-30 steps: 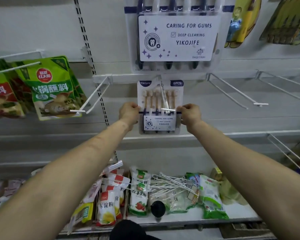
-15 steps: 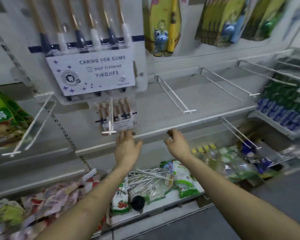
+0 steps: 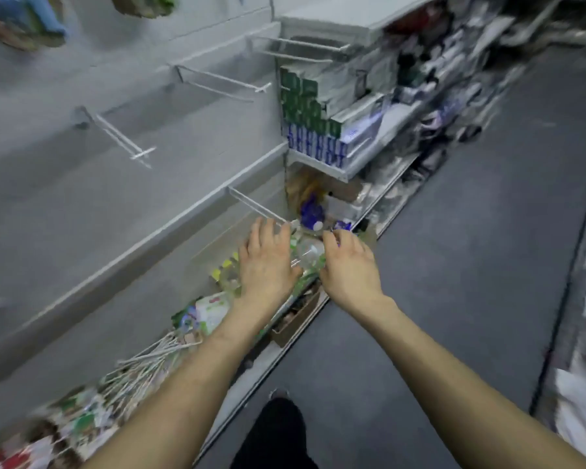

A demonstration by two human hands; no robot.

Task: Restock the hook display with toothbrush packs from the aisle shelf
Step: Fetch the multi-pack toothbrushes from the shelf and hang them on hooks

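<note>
1. Hand state. Your left hand [image 3: 268, 262] and right hand [image 3: 347, 269] were both extended over the low white shelf of mixed soft packets [image 3: 217, 309]. The fingers were loosely spread and held nothing. A clear rounded plastic item [image 3: 307, 255] lay between your hands. Motion blur made it impossible to tell whether either hand touched it.

2. Location of stock. No toothbrush pack could be identified with certainty in this view. The blurred coloured packs hanging at the upper left [image 3: 21, 22] could not be read. The stacked green and blue cardboard boxes [image 3: 313, 130] on the adjoining shelf were also illegible. The white wire display hooks [image 3: 126, 137] on the grey back panel carried nothing.

3. Expected handling. A toothbrush pack was judged to be light, with a stiff flat card back and a thin clear blister front. The blister was likely to be slick and easy to dent.

4. Recommended hold. You were advised to grip the pack by its two side edges, one hand on each, at about mid-height. The hang hole at the top needed to stay uncovered so that the hook tip could enter it. You were not to press on the blister face.
</note>
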